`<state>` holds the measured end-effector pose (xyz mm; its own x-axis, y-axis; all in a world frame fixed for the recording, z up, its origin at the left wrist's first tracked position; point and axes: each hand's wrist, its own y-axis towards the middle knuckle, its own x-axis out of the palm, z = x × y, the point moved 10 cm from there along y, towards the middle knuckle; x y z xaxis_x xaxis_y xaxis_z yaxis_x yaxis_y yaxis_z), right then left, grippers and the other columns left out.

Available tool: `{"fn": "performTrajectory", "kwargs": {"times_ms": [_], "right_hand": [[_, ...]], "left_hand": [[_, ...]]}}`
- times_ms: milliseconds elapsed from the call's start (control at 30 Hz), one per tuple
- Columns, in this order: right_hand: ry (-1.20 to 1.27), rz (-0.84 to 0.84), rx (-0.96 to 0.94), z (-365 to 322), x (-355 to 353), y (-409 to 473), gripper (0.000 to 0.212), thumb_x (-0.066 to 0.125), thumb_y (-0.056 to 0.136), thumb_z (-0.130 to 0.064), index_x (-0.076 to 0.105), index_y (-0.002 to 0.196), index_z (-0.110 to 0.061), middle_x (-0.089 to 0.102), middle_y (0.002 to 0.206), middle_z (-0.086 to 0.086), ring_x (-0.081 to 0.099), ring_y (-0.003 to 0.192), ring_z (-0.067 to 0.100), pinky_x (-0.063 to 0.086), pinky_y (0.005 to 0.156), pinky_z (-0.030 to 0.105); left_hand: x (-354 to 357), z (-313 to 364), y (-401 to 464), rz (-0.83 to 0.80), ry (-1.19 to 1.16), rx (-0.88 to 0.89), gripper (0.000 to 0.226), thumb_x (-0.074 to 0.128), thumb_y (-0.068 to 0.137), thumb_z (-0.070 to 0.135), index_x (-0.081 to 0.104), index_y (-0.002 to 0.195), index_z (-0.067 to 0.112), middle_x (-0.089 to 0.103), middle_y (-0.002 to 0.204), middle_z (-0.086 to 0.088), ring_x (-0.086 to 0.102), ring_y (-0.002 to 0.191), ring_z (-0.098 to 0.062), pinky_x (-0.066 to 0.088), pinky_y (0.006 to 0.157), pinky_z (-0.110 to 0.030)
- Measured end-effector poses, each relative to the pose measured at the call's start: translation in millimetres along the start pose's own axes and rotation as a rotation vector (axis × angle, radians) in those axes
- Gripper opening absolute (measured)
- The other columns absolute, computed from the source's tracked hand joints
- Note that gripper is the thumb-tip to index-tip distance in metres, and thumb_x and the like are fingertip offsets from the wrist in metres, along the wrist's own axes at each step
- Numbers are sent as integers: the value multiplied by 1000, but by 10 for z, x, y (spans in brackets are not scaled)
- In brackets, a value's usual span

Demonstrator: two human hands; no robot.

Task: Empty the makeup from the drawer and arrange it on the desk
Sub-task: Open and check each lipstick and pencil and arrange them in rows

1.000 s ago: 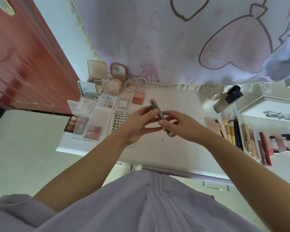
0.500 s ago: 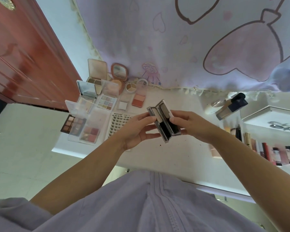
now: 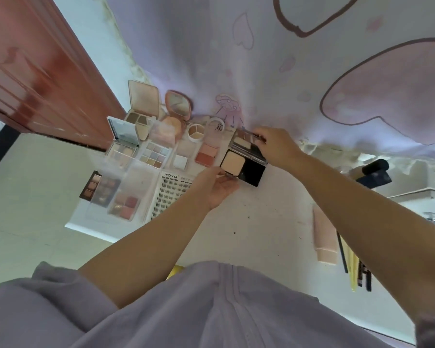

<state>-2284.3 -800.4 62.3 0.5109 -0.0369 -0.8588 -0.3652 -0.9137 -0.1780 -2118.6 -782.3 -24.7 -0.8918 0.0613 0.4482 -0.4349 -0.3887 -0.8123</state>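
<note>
Now both hands are setting the powder compact, opened since a second ago, onto the desk beside the blush palette, left hand pinching its base, right hand fingers clamping its lid, extending the arranged row.

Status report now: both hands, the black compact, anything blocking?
Left hand holds open black compact by its base, right hand holds the lid. Compact low over desk, beside blush palette. Nothing blocking.
</note>
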Motion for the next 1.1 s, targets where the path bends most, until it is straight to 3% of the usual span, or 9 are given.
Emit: {"fn": "performTrajectory", "kwargs": {"times_ms": [100,200,300,433,600,767,867,967,1100], "right_hand": [[-88,15,-31,7,80,253,27,45,92,-5,63,112,-8,65,109,14,57,96,31,44,77,34],[-103,57,0,86,117,435,28,45,91,-8,63,111,-14,65,111,11,57,99,32,43,75,33],[-132,70,15,141,180,536,27,45,91,-11,62,111,-20,65,112,11,59,99,34,40,71,30],[-167,77,-12,115,202,600,30,45,91,-8,61,115,-17,65,112,15,59,100,37,47,75,37],[-100,61,44,161,98,509,28,51,93,-20,54,120,-12,61,120,13,56,110,33,49,84,40],[41,109,121,472,-161,-199,32,49,93,-16,51,125,-10,59,115,12,57,102,27,47,87,36],[20,33,301,903,-115,-874,25,48,95,-15,57,117,-10,66,106,10,61,93,23,46,84,31],[-65,-96,510,1303,80,-1572,24,43,96,-14,57,114,-9,66,109,13,60,98,28,44,84,32],[-159,-71,654,1427,234,-2110,34,43,96,-24,47,127,-11,53,124,12,53,109,29,43,76,34]], "left_hand": [[73,145,181,102,-123,41,25,24,84,-12,42,83,4,45,90,-18,41,77,-25,39,89,-38],[201,250,292,130,-130,78,30,21,83,-12,39,69,7,49,74,-16,43,69,-25,40,71,-34],[267,289,337,170,-94,78,31,27,86,-9,36,62,8,44,59,-11,43,64,-24,40,66,-35],[273,303,363,169,-73,58,30,28,87,-8,35,62,8,41,72,-11,44,71,-26,40,79,-41],[278,211,327,103,-54,6,22,35,90,-3,39,71,7,42,90,-16,45,85,-29,36,100,-50],[356,-138,165,11,319,-64,7,48,95,8,53,90,7,48,108,-13,46,110,-24,41,95,-50],[503,-579,57,-116,522,-144,9,50,95,14,56,99,9,51,104,-9,46,109,-22,41,100,-46],[648,-1088,-73,-226,707,-226,15,49,96,16,52,109,11,51,103,-7,48,108,-20,42,98,-41],[776,-1612,-229,-284,855,-268,11,43,96,13,53,94,17,49,100,-5,48,95,-17,44,91,-35]]}}
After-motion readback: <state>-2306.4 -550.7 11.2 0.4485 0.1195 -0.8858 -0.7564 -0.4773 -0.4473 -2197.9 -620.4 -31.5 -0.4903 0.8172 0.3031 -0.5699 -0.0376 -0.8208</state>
